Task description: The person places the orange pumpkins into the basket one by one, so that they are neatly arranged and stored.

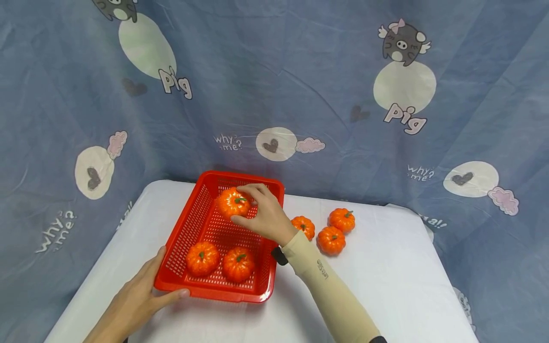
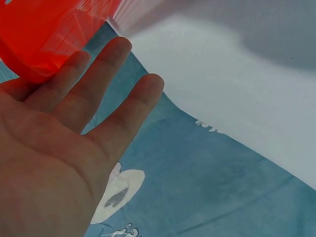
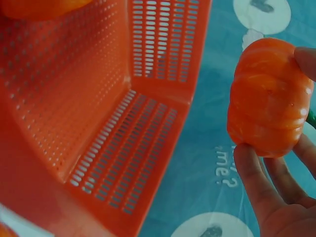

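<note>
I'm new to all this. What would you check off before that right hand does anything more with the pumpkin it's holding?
1. Right hand has fingers and thumb on the held pumpkin: ok.
2. Held pumpkin free of the basket: ok; the right wrist view shows a gap.
3. Left hand touching the basket's near left corner: ok.
4. Room in the basket: seems ok; the two pumpkins inside sit at the near end.
5. Grip firm enough: cannot tell from pictures.
6. All pumpkins in the basket: not ok; three loose pumpkins lie on the table.
</note>
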{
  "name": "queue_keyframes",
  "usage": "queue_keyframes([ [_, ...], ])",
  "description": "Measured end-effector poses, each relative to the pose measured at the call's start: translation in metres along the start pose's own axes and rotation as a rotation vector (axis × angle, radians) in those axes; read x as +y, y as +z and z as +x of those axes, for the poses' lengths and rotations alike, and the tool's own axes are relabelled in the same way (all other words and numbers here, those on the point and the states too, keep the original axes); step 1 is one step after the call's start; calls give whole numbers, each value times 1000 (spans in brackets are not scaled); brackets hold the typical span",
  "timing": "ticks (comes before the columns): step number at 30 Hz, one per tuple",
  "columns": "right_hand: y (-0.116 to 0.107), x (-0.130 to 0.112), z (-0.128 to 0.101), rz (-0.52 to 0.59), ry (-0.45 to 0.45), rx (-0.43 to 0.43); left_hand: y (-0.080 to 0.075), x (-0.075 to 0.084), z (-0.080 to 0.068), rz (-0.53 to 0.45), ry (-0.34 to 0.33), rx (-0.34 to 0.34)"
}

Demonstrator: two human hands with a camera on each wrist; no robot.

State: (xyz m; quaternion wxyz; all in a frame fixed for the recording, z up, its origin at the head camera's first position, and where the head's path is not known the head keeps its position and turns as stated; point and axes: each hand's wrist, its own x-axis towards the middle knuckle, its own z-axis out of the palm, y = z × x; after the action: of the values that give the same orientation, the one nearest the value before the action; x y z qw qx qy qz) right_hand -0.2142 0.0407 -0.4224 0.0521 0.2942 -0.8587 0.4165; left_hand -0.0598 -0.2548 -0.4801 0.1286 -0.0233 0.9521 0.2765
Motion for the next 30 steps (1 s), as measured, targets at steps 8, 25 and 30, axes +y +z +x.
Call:
queue_keyframes([
  [8, 15, -2, 23, -15, 29, -40, -1, 1, 0, 14, 1, 2],
  [25, 48, 6, 48, -104, 104, -141, -1, 1, 0, 6, 25, 26],
  [30, 60, 14, 48, -144, 119, -204, 0, 1, 1, 1, 9, 8],
])
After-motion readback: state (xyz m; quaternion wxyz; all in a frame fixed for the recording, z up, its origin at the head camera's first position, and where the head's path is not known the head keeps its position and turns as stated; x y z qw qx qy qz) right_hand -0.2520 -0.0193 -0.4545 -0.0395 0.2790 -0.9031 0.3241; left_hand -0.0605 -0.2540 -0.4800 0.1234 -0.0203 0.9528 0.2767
